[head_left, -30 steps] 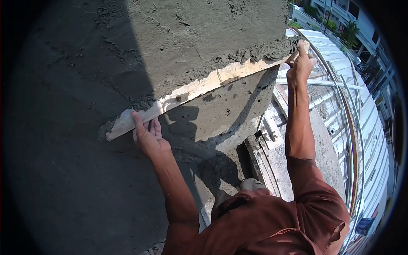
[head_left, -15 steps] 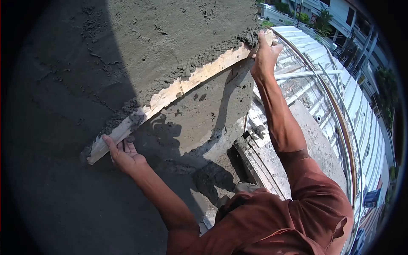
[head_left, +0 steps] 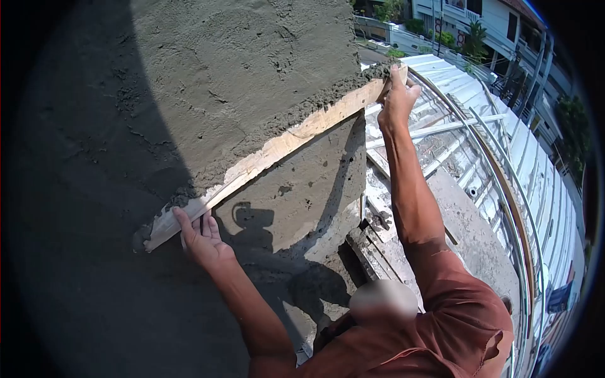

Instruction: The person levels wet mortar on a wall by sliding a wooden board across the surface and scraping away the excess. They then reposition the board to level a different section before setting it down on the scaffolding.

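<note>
A long, pale wooden straightedge [head_left: 271,156] lies slantwise against a wall of wet grey mortar [head_left: 252,63]. Crumbly loose mortar [head_left: 315,101] is heaped along its upper edge. Near the lower-left end, my left hand [head_left: 207,240] grips the wood, thumb on its face and fingers curled under the lower edge. My right hand [head_left: 398,101] is closed around the upper-right end, which sticks out past the wall's corner. Fingers on the far side of the wood are partly hidden.
Below on the right is a mortar-spattered ledge [head_left: 384,252]. Beyond it lie a white corrugated metal roof [head_left: 535,164] and a curved metal rail [head_left: 504,176]. Shadow covers the wall's left part. Houses and plants stand in the background.
The straightedge has slid rightward along the wall with both hands on it, and its right end reaches further past the corner. My view has shifted slightly.
</note>
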`<state>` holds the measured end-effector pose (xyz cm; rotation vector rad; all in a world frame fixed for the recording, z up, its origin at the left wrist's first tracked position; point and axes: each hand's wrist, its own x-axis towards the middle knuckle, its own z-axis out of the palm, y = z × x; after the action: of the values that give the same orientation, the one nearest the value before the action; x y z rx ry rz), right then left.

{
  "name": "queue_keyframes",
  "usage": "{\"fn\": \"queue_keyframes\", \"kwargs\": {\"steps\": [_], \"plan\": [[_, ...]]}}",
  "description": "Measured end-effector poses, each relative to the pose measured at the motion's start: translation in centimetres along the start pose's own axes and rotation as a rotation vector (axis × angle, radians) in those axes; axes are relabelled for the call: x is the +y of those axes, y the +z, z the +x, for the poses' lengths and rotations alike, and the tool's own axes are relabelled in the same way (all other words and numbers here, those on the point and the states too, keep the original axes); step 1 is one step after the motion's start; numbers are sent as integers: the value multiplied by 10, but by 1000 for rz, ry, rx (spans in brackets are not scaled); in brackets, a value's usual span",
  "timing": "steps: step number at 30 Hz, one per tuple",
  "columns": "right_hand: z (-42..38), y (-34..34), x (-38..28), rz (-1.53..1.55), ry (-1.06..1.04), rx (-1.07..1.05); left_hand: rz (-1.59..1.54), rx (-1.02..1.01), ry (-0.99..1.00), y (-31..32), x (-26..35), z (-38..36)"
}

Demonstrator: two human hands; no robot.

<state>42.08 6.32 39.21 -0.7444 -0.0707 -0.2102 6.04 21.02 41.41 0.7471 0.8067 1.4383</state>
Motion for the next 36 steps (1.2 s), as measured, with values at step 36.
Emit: {"fn": "queue_keyframes", "kwargs": {"steps": [36], "plan": [[-63, 62, 3, -43, -218, -43, -41, 9, 54, -51, 49, 55]]}}
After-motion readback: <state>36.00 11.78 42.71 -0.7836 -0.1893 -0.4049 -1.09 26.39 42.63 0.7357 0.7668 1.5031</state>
